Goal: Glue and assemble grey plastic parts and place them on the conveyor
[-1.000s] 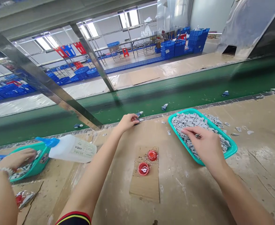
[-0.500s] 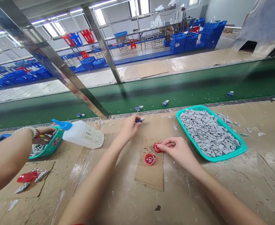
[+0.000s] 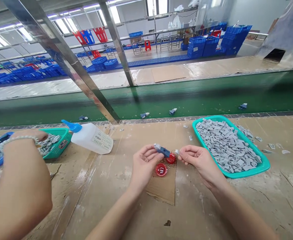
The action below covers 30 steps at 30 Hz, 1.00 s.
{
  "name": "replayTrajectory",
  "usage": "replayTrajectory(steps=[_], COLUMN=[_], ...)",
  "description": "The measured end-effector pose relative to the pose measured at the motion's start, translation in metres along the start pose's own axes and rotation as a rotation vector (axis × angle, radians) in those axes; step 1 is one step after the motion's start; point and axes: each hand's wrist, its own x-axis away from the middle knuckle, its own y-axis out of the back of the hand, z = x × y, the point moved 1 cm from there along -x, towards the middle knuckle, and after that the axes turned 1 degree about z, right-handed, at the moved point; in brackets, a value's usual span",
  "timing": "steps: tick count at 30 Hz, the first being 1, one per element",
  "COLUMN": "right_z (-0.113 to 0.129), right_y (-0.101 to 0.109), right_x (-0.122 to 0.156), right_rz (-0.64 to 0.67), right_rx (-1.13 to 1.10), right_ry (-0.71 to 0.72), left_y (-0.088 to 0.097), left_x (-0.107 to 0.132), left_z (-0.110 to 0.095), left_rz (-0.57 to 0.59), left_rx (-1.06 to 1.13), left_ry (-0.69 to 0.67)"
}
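Note:
My left hand [image 3: 146,163] pinches a dark blue and grey plastic part [image 3: 162,150], held above two small red dishes. My right hand [image 3: 196,158] is closed on a small light grey plastic piece [image 3: 176,152] at its fingertips, just to the right of the blue part. Below, one red dish [image 3: 160,169] holds shiny liquid, and a second red dish [image 3: 170,158] sits behind it, partly covered by the blue part. Both rest on a piece of cardboard [image 3: 162,191] strewn with small specks.
A teal basket [image 3: 236,174] full of grey pieces stands at right. A white bottle [image 3: 93,138] with a blue nozzle leans left. A co-worker's arm [image 3: 26,180] reaches over another teal basket [image 3: 59,151]. Behind runs a green belt [image 3: 206,96] with several blue parts; a metal post [image 3: 86,86] slants across.
My left hand has come back from near the belt with the blue part to above the dishes. My right hand has lifted off the rear dish with the grey piece. The co-worker's arm has shifted.

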Motion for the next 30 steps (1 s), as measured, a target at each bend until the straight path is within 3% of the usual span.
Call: replayTrajectory(steps=[8,18,27,30], right_z=[0.002,-0.004,-0.001,0.007], right_y=[-0.007,-0.006,0.001,0.010], right_x=[0.004,0.000,0.000,-0.001], right_rz=[0.049,0.129,0.091,0.042], right_rx=[-0.008,0.079,-0.062,-0.006], right_ry=[-0.009,-0.099,-0.044,0.013], left_y=[-0.009,-0.012,-0.026,-0.032], left_x=[0.008,0.010,-0.002,-0.018], left_z=[-0.002,0.002,-0.006,-0.009], left_rz=[0.043,0.036,0.167,0.252], left_rx=[0.055,-0.056,-0.082,-0.164], left_ry=[0.010,0.041,0.076,-0.012])
